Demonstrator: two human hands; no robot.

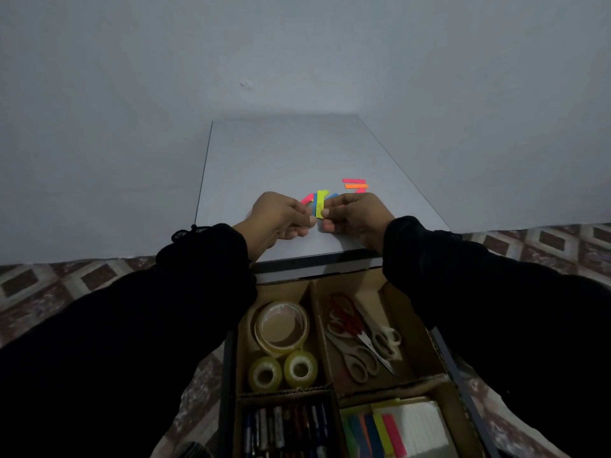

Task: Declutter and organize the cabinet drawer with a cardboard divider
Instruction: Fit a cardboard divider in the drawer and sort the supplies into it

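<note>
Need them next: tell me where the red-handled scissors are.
Head view: the red-handled scissors lie in the cardboard divider's upper-right compartment, among grey-handled scissors, right of the clear tape rolls.

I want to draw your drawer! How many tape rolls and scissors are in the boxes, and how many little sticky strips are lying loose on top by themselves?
Tape rolls: 3 (one big, two small)
Scissors: 3 (one red-handled, two pale-handled)
Loose sticky strips on the cabinet top: 3 (pink, orange, another pink, part hidden)
Total: 9
</note>
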